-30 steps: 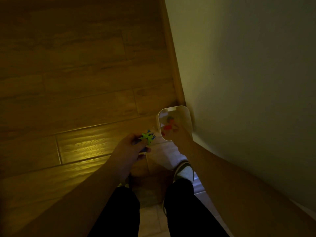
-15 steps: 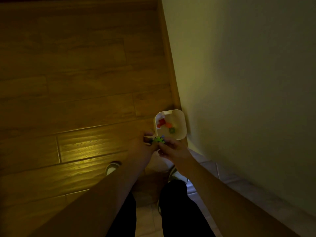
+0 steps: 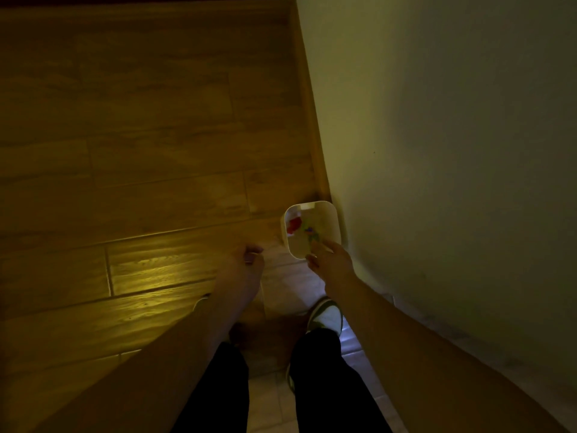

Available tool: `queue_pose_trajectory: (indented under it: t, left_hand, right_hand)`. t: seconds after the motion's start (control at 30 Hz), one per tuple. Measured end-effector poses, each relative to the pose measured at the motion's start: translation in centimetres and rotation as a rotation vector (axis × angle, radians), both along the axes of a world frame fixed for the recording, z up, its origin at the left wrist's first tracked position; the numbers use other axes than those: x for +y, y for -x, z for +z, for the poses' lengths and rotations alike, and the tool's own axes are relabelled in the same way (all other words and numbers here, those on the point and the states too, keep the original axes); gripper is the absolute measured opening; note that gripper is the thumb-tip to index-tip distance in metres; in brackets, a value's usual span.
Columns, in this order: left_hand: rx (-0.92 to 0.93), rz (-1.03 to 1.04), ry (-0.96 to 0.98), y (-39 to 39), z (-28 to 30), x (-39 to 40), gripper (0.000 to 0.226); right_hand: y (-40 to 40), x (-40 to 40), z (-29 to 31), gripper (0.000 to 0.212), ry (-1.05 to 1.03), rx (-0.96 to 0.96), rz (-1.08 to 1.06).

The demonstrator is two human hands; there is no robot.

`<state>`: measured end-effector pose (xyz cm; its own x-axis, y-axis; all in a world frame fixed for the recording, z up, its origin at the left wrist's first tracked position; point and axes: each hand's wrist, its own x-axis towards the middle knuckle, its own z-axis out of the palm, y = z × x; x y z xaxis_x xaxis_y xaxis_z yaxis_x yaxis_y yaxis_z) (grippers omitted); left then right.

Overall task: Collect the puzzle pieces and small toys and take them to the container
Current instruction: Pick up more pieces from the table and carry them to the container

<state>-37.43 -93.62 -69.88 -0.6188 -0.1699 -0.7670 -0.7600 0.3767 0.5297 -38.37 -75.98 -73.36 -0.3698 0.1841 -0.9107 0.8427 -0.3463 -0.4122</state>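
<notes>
A: Container sits right of centre in the frame, white, on the floor just beside the wall; we see a red piece and a blurred green and blue piece inside.

B: Our right hand reaches over its near rim, fingers fairly straight, gripping nothing we can make out.

A: Left hand, centre frame, hangs above the planks with fingers curled; something small and pale shows there, too dim to name.

B: Below, dark trousers and one shoe.
</notes>
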Motion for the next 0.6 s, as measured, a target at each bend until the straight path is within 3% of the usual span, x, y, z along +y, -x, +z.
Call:
queue_pose_trajectory:
  t: [0.07,0.2,0.27,0.47,0.6]
  left_hand:
    - [-0.009,0.007,0.002,-0.4,0.6,-0.4,0.01]
    - [-0.056,0.038,-0.035,-0.8,3.7,-0.7,0.023]
    - [-0.046,-0.019,-0.029,-0.8,6.0,-0.9,0.028]
    - [0.046,-0.425,0.066,-1.2,15.4,-3.0,0.037]
    - [0.096,-0.806,0.219,-1.7,23.0,-5.7,0.047]
  right_hand:
    - [-0.3,-0.5,0.8,0.034,0.033,-0.016,-0.011]
    - [-1.2,-1.8,4.1,0.012,0.021,-0.034,0.069]
    - [-1.7,-2.6,6.2,0.013,-0.046,-0.009,0.126]
    - [-2.9,-4.2,15.2,0.013,-0.322,0.149,0.597]
    - [-3.5,-4.8,23.7,0.032,-0.481,0.224,0.873]
